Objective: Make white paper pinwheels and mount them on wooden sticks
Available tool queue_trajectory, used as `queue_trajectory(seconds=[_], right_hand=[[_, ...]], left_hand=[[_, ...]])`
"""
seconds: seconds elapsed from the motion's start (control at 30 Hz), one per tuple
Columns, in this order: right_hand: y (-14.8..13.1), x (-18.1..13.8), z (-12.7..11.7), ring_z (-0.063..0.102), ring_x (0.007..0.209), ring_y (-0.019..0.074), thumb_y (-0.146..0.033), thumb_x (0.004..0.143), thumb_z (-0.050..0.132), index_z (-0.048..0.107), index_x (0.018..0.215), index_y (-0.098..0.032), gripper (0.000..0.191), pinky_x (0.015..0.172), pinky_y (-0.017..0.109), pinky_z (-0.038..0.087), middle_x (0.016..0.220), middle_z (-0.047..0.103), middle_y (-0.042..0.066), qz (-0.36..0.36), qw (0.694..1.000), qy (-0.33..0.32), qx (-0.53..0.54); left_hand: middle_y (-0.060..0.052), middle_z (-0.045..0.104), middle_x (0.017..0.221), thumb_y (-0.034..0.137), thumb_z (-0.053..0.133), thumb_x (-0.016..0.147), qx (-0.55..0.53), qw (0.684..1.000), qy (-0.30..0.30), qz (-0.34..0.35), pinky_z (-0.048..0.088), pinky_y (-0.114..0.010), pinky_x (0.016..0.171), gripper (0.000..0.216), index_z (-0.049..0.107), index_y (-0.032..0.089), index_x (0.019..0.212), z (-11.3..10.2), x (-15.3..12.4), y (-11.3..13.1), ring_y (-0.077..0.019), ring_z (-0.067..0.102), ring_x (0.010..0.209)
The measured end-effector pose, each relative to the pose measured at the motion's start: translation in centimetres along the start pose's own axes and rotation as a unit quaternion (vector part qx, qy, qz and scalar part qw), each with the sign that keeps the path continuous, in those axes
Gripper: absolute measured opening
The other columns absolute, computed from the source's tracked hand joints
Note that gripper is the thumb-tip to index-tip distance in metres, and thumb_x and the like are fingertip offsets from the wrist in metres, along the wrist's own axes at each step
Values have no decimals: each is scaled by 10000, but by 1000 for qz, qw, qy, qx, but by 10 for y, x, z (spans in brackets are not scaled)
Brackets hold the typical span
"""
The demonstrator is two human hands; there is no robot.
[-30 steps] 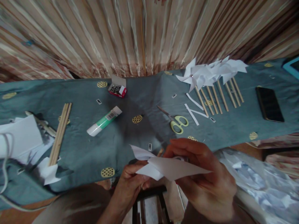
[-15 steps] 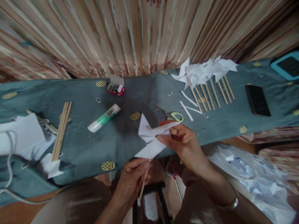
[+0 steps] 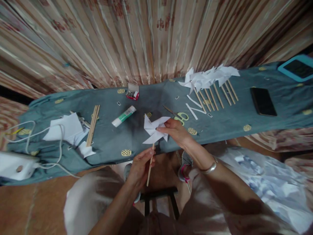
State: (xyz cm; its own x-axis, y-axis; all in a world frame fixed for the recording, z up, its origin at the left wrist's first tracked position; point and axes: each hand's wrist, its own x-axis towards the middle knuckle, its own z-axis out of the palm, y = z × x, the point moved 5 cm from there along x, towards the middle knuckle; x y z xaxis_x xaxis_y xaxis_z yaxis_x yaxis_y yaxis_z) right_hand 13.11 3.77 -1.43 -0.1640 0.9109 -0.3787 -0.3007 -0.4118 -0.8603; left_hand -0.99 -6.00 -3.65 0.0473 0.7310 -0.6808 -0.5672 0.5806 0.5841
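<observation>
My left hand [image 3: 140,164] is closed round a thin wooden stick [image 3: 150,168] and holds it upright in front of me. On top of the stick sits a white paper pinwheel [image 3: 154,130]. My right hand [image 3: 174,130] pinches the pinwheel's centre from the right, fingers pressed together. Both hands hover over the near edge of the teal cloth [image 3: 220,125].
On the cloth lie yellow-handled scissors [image 3: 179,117], a green-and-white glue stick [image 3: 124,116], an open red pin box [image 3: 132,94], several finished pinwheels on sticks [image 3: 210,83], loose sticks [image 3: 93,129], white paper [image 3: 65,127], a black phone [image 3: 263,101] and a blue-cased tablet [image 3: 297,67]. A white device with cable [image 3: 14,164] lies far left.
The pinwheel has gone from a flat bundle in both hands to standing on its stick, raised over the cloth's edge. The view has pulled back, showing more of the cloth.
</observation>
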Motion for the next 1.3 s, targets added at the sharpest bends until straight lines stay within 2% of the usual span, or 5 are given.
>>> queue_trajectory(seconds=[0.23,0.53,0.7,1.03,1.3], right_hand=[[20,0,16,742,806,206,-193,545,815,684,811,-166,297,810,321,575,775,781,21,32,992,-44,-110],[18,17,20,667,692,173,-141,540,752,693,676,-156,149,667,257,526,659,718,-10,49,938,-30,-341],[11,21,25,597,609,143,-145,557,756,685,598,-148,82,595,235,454,592,664,-13,55,892,-31,-447],[-3,19,38,659,755,180,-128,614,785,710,646,-147,84,631,224,427,698,701,18,51,798,-50,-598],[2,22,36,684,820,167,-136,675,787,771,840,-122,166,650,196,455,879,771,38,71,795,-56,-599]], left_hand=[[24,636,661,146,913,557,-53,998,33,-12,390,-120,406,322,730,89,816,-28,-17,-22,-28,521,481],[32,598,626,77,803,724,-97,995,17,-33,381,-93,393,135,682,89,783,-28,-11,-36,-18,523,464],[29,623,678,51,807,704,-122,992,16,-32,395,-94,417,148,676,95,760,-27,-10,-43,-15,554,495],[8,637,616,26,773,732,-120,992,29,-39,456,-113,515,110,683,90,728,-26,-4,-50,-33,582,507],[10,671,649,101,855,646,-100,994,8,-35,468,-142,577,178,705,114,740,-30,2,-53,-41,601,552]])
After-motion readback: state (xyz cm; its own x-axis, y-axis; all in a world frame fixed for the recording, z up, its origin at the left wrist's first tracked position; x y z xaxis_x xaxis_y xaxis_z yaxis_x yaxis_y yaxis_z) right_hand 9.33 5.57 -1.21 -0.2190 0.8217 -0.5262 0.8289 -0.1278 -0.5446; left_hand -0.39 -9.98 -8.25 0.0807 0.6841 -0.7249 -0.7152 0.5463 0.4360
